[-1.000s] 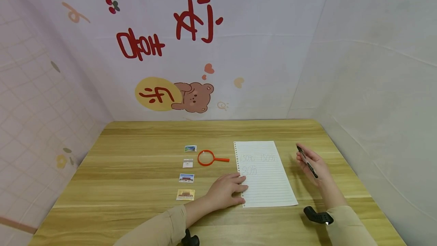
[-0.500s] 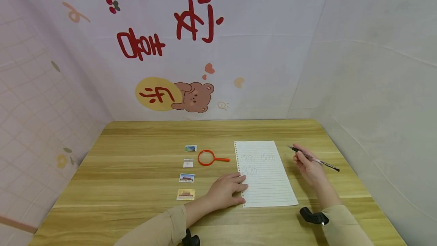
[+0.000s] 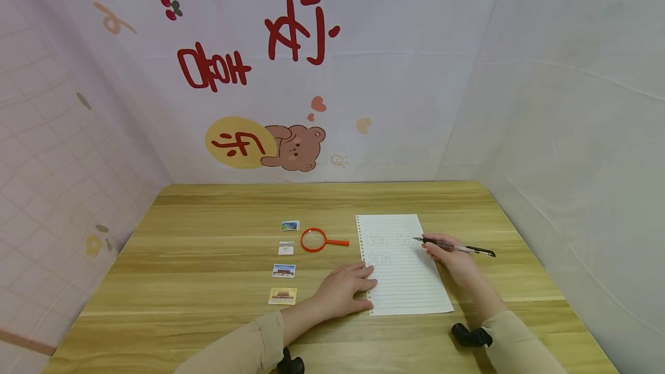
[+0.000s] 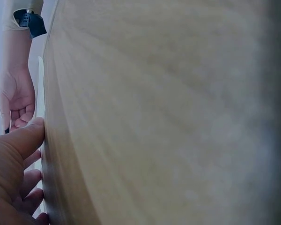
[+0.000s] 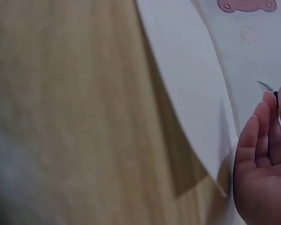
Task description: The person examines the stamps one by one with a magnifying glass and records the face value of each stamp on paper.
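A lined sheet of paper (image 3: 407,287) with punched holes along its left edge lies on the table, bearing a few handwritten figures. My left hand (image 3: 345,290) rests on the sheet's left edge, fingers spread and fairly straight; in the left wrist view its thumb (image 4: 28,138) lies along that edge. Over the sheet's right edge, my right hand (image 3: 457,261) pinches a black-and-clear pen (image 3: 457,245), tip pointing left near the upper-right writing. In the right wrist view the pen tip (image 5: 266,86) shows beyond the fingertips, above the paper; whether it touches cannot be told.
A red magnifying glass (image 3: 337,242) lies left of the paper. Further left, several stamps form a column, from a blue-green one (image 3: 290,225) down to a yellow one (image 3: 283,296). A printed cloth wall (image 3: 395,74) stands behind the wooden table (image 3: 208,247).
My right hand has turned the pen so its tip points left, then moved left from beside the sheet to over its right edge. The left hand has stayed put.
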Tool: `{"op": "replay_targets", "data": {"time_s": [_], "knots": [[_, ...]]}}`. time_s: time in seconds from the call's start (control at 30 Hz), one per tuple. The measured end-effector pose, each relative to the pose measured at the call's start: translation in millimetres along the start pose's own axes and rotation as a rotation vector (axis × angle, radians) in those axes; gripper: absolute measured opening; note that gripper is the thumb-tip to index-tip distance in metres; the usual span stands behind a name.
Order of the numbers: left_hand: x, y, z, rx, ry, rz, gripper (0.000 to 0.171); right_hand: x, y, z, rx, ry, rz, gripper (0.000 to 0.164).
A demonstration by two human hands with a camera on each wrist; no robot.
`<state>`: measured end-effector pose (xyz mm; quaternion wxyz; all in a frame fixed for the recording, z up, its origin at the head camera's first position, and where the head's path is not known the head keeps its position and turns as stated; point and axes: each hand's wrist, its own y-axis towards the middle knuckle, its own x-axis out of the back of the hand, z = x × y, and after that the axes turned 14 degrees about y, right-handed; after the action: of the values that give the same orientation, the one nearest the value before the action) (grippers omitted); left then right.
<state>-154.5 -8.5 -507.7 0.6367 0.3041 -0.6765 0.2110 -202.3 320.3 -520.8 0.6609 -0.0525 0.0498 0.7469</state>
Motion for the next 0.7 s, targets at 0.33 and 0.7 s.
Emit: {"op": "replay_targets", "data": {"time_s": [0.33, 0.7], "knots": [[-0.4, 0.4, 1.1, 0.005, -0.006, 0.011, 0.051, -16.9, 0.8, -7.9, 0.005, -0.272, -0.043, 0.027], [-2.5, 0.3, 2.1, -0.018, 0.005, -0.021, 0.05, -20.9, -0.9, -7.6, -0.046, -0.407, -0.068, 0.025]]}}
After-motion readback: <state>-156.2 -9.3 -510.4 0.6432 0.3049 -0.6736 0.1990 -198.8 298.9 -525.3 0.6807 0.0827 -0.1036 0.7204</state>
